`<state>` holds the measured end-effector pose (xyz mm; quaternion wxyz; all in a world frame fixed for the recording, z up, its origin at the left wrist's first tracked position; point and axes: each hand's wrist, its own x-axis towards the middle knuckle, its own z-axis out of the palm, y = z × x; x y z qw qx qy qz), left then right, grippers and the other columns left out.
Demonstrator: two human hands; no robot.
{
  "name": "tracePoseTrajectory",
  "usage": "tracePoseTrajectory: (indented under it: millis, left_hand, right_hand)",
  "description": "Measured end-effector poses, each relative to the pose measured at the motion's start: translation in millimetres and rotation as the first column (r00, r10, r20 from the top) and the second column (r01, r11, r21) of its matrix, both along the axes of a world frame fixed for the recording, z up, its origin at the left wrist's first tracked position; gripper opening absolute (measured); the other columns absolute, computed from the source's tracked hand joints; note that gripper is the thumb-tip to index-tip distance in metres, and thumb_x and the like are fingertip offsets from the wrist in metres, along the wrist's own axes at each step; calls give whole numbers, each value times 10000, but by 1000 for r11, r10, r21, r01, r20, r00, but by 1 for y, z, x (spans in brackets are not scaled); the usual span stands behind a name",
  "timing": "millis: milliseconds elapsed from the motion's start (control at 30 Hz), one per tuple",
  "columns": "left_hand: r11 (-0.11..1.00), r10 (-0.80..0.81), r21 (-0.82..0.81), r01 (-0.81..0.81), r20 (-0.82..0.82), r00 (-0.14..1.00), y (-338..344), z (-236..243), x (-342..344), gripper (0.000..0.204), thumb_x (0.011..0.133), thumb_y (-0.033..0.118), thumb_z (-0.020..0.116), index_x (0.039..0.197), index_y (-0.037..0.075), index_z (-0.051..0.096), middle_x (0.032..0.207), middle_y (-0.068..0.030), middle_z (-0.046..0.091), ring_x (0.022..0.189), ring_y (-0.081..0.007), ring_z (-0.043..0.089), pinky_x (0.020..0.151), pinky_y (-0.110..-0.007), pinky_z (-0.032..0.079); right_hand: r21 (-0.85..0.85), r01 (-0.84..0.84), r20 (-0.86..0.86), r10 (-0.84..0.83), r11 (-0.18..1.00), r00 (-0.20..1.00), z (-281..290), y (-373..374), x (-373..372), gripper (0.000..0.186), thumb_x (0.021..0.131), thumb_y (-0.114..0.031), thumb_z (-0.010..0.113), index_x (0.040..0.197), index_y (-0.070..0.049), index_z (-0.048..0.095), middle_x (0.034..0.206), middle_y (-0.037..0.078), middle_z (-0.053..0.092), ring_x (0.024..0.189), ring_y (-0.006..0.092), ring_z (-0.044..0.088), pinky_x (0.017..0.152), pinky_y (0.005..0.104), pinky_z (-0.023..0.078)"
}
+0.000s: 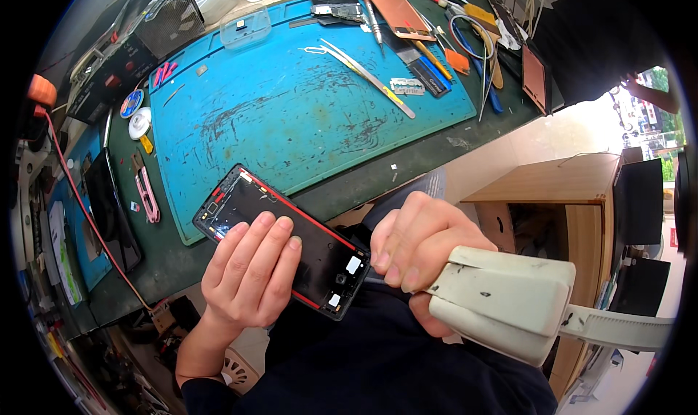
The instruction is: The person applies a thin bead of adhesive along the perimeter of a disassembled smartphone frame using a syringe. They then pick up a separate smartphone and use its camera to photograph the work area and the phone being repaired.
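My left hand (251,273) holds an opened phone frame (313,244), its fingers lying over the black inner face and the thumb out of sight behind. The frame is tilted over the near edge of the bench, with red strips along its long sides and white patches at its lower end. Beside that lower right corner, my right hand (422,240) is closed with the fingers curled. What it grips, if anything, is hidden. A pale beige plastic housing (509,299) with a ribbed strap or neck covers part of the right hand; I cannot tell whether the hand holds it.
On the bench lies a blue work mat (262,117) with tweezers (371,81), a razor blade (407,86), a screwdriver (374,24) and a clear plastic box (245,30). A pink cutter (146,190) lies left of it. A wooden cabinet (538,186) stands at the right.
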<state>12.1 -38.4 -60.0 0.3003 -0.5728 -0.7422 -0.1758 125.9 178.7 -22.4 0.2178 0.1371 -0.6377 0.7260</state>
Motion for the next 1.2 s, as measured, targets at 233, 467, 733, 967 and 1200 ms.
tracePoseTrajectory:
  millis: [233,467,733,967,1200]
  left_hand:
    - [1000,-3,-9,3,-15,1000,-1,-1,0,124,923,57,673,1047,62,681,1092,-93,752,1048,-247,728,938,-378,563]
    - [1000,-24,-16,24,20,1000,-3,3,-2,126,917,49,673,1042,51,692,1106,-109,747,1060,-262,725,946,-393,566]
    - [988,101,110,-108,69,993,8,9,-2,190,881,28,676,1065,28,722,1146,-133,730,1091,-288,708,968,-417,564]
    - [968,178,188,-168,-35,983,15,7,-3,291,797,26,713,1077,72,775,968,-34,592,962,-201,636,922,-431,586]
    - [942,254,261,-212,-137,958,-1,13,-8,277,820,29,715,1052,157,796,967,12,612,977,-163,622,1073,-446,451]
  right_hand:
    - [49,-12,25,10,999,1000,-2,2,-3,151,920,-127,725,1001,-58,618,979,85,580,910,201,569,799,356,516]
    - [105,117,82,-125,988,989,24,13,10,351,865,-144,731,1193,-83,621,1241,194,518,1189,349,533,1026,519,490]
    - [-386,-154,447,331,909,831,5,26,48,707,759,-164,800,1378,81,562,1560,352,281,1429,517,359,1083,617,450]
    - [-631,-14,499,420,775,758,9,-9,22,783,744,161,565,1497,51,381,1537,297,412,1319,432,542,1100,615,455]
    - [-368,-160,535,350,916,769,3,-7,16,692,828,65,655,1479,-30,440,1474,202,540,1321,282,556,1059,399,488]
